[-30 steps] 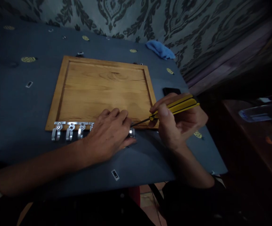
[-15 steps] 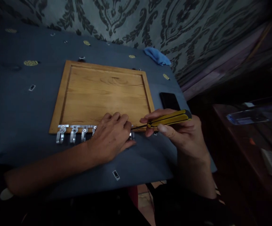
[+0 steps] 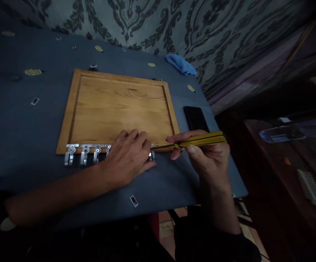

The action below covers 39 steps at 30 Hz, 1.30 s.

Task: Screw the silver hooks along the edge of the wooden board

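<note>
A wooden board (image 3: pixel 119 109) with a raised rim lies on the blue cloth-covered table (image 3: pixel 24 120). Several metal hooks (image 3: pixel 83 153) are fixed along the board's near edge. My left hand (image 3: pixel 127 156) rests over the right part of that row, its fingers curled down on a hook (image 3: pixel 152 155) that peeks out by my fingertips. My right hand (image 3: pixel 204 153) grips a yellow and black screwdriver (image 3: pixel 198 140), held nearly level. Its thin shaft points left, and the tip is hidden beside my left fingers at the board's near right edge.
A black phone (image 3: pixel 195 118) lies right of the board, close to my right hand. A blue cloth (image 3: pixel 180 63) sits at the table's far right corner. Patterned wallpaper backs the table. A dark wooden surface with a clear plastic object (image 3: pixel 283 134) stands to the right.
My right hand has lowered and levelled the screwdriver, moving slightly left toward my left fingers. The view has shifted, so the phone now shows fully. My left hand stays over the hooks.
</note>
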Each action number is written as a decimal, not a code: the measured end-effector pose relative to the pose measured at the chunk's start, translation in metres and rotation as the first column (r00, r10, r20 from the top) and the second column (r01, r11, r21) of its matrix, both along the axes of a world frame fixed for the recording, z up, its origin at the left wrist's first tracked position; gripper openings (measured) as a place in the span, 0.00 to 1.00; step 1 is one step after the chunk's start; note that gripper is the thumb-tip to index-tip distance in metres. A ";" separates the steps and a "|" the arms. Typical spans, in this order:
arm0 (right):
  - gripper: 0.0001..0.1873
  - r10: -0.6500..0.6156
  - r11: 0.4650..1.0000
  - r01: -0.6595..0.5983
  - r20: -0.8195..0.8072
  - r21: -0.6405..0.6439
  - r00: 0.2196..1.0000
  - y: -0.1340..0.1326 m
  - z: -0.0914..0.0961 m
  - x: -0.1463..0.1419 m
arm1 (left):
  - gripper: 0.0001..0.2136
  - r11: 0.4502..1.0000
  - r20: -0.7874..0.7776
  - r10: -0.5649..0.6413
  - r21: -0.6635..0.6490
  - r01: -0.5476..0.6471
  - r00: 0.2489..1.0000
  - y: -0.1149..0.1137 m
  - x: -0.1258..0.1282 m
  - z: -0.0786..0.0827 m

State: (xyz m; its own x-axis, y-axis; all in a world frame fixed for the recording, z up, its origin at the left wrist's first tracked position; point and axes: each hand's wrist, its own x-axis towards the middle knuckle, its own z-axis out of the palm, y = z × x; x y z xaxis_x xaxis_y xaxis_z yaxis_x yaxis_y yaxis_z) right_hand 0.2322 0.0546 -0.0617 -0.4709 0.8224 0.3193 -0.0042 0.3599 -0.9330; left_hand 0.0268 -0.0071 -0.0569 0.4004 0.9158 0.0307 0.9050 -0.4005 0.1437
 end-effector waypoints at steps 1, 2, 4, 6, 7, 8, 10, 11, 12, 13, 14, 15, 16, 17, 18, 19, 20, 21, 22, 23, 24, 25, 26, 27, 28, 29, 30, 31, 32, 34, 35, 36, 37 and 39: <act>0.07 0.003 1.000 -0.003 -0.012 -0.007 1.000 0.000 0.000 0.000 | 0.19 1.000 -0.002 0.002 -0.013 -0.002 1.000 0.000 0.000 0.000; 0.07 0.003 1.000 -0.004 -0.023 -0.015 1.000 0.000 -0.001 -0.001 | 0.20 1.000 -0.002 0.005 -0.023 -0.005 1.000 0.000 0.000 0.001; 0.07 0.007 1.000 -0.008 -0.044 -0.022 0.999 0.000 -0.001 -0.001 | 0.20 0.999 -0.004 0.008 -0.038 -0.008 1.000 0.001 0.001 0.002; 0.07 0.006 1.000 -0.007 -0.056 -0.023 0.998 0.000 -0.002 -0.001 | 0.20 0.999 -0.008 0.008 -0.041 -0.008 1.000 0.002 0.001 0.002; 0.07 0.004 1.000 -0.006 -0.059 -0.019 0.998 0.000 -0.002 -0.001 | 0.20 0.999 -0.007 0.007 -0.034 -0.008 1.000 0.002 0.001 0.002; 0.07 0.002 1.000 -0.003 -0.061 -0.014 0.998 0.000 -0.002 -0.002 | 0.19 1.000 -0.004 0.006 -0.025 -0.006 1.000 0.002 0.001 0.002; 0.07 -0.013 1.000 0.013 -0.065 0.000 0.998 -0.001 -0.003 -0.003 | 0.19 1.000 0.004 0.003 -0.003 -0.003 1.000 0.001 0.000 0.001; 0.07 -0.022 1.000 0.022 -0.064 0.008 0.998 -0.001 -0.004 -0.003 | 0.19 1.000 0.008 0.002 0.005 -0.002 1.000 0.001 0.000 0.001; 0.07 -0.035 0.999 0.036 -0.061 0.016 0.998 -0.002 -0.005 -0.003 | 0.19 1.000 0.010 0.001 0.010 -0.001 1.000 0.001 0.000 0.001; 0.07 -0.051 0.998 0.052 -0.054 0.026 0.997 -0.003 -0.006 -0.003 | 0.19 1.000 0.011 0.001 0.012 -0.001 1.000 0.001 0.000 0.000; 0.07 -0.068 0.997 0.070 -0.045 0.038 0.997 -0.004 -0.007 -0.003 | 0.19 1.000 0.011 0.000 0.011 0.000 1.000 0.001 0.000 0.000; 0.07 -0.087 0.995 0.089 -0.033 0.048 0.996 -0.005 -0.008 -0.003 | 0.19 1.000 0.009 0.001 0.006 -0.001 1.000 0.001 0.000 0.000; 0.07 -0.108 0.992 0.109 -0.018 0.060 0.994 -0.006 -0.009 -0.003 | 0.19 1.000 0.005 0.002 -0.002 -0.002 1.000 0.002 0.000 0.000; 0.07 -0.133 0.988 0.133 -0.004 0.077 0.991 -0.008 -0.009 -0.003 | 0.20 1.000 0.000 0.003 -0.013 -0.003 1.000 0.002 0.000 0.000; 0.07 -0.161 0.982 0.160 0.005 0.099 0.987 -0.009 -0.009 -0.003 | 0.20 1.000 -0.004 0.003 -0.023 -0.003 1.000 0.002 0.000 0.000; 0.07 -0.191 0.975 0.187 0.015 0.120 0.982 -0.011 -0.009 -0.004 | 0.20 1.000 -0.006 0.004 -0.031 -0.004 1.000 0.002 0.000 0.000; 0.08 -0.224 0.966 0.218 0.027 0.136 0.974 -0.012 -0.009 -0.005 | 0.20 0.999 -0.007 0.005 -0.035 -0.005 1.000 0.002 0.000 0.000; 0.08 -0.258 0.957 0.250 0.041 0.147 0.965 -0.014 -0.008 -0.006 | 0.20 0.999 -0.005 0.004 -0.034 -0.004 1.000 0.002 0.000 0.000; 0.08 -0.288 0.949 0.277 0.054 0.152 0.956 -0.015 -0.008 -0.008 | 0.20 1.000 -0.002 0.004 -0.029 -0.004 1.000 0.002 0.000 -0.001; 0.08 -0.310 0.943 0.298 0.065 0.152 0.949 -0.016 -0.007 -0.010 | 0.20 1.000 0.002 0.003 -0.025 -0.003 1.000 0.001 0.000 -0.001; 0.08 -0.328 0.937 0.315 0.071 0.153 0.942 -0.017 -0.008 -0.011 | 0.20 1.000 0.005 0.005 -0.021 -0.004 1.000 0.001 -0.001 -0.002; 0.08 -0.346 0.930 0.332 0.072 0.160 0.935 -0.017 -0.008 -0.013 | 0.20 1.000 0.008 0.006 -0.020 -0.006 1.000 0.001 -0.001 -0.002; 0.08 -0.361 0.923 0.346 0.066 0.170 0.930 -0.018 -0.009 -0.014 | 0.20 1.000 0.010 0.006 -0.021 -0.005 1.000 0.000 -0.001 -0.002; 0.07 -0.373 0.917 0.358 0.061 0.178 0.926 -0.018 -0.010 -0.016 | 0.20 1.000 0.009 0.005 -0.024 -0.005 1.000 0.000 -0.001 -0.002; 0.07 -0.385 0.911 0.371 0.053 0.182 0.921 -0.018 -0.011 -0.017 | 0.20 1.000 0.008 0.006 -0.028 -0.005 1.000 0.000 -0.001 -0.002; 0.06 -0.398 0.905 0.384 0.043 0.182 0.917 -0.018 -0.012 -0.018 | 0.21 0.999 0.007 0.005 -0.034 -0.005 1.000 0.000 -0.001 -0.002; 0.06 -0.409 0.899 0.398 0.030 0.181 0.912 -0.018 -0.012 -0.020 | 0.21 0.999 0.006 0.005 -0.038 -0.005 1.000 0.000 0.000 -0.001; 0.06 -0.420 0.894 0.410 0.015 0.182 0.908 -0.018 -0.012 -0.021 | 0.21 0.999 0.006 0.004 -0.043 -0.004 1.000 0.000 0.000 -0.001; 0.07 -0.430 0.888 0.422 0.003 0.182 0.903 -0.018 -0.011 -0.022 | 0.21 0.999 0.006 0.005 -0.048 -0.005 1.000 0.001 0.000 0.000; 0.09 -0.445 0.880 0.440 -0.013 0.178 0.895 -0.017 -0.010 -0.024 | 0.22 0.999 0.008 0.006 -0.052 -0.006 1.000 0.001 0.001 0.000; 0.09 -0.441 0.883 0.438 -0.019 0.170 0.897 -0.017 -0.010 -0.025 | 0.21 0.998 0.010 0.007 -0.055 -0.007 1.000 0.001 0.001 0.000; 0.09 -0.431 0.889 0.430 -0.027 0.160 0.902 -0.017 -0.010 -0.025 | 0.21 0.998 0.010 0.009 -0.058 -0.009 1.000 0.001 0.001 0.000; 0.09 -0.418 0.895 0.418 -0.034 0.154 0.908 -0.017 -0.011 -0.025 | 0.21 0.998 0.011 0.010 -0.061 -0.009 1.000 0.001 0.001 0.000; 0.08 -0.407 0.893 0.410 -0.056 0.187 0.912 -0.017 -0.014 -0.024 | 0.21 0.998 0.014 0.008 -0.060 -0.007 1.000 0.001 0.000 0.000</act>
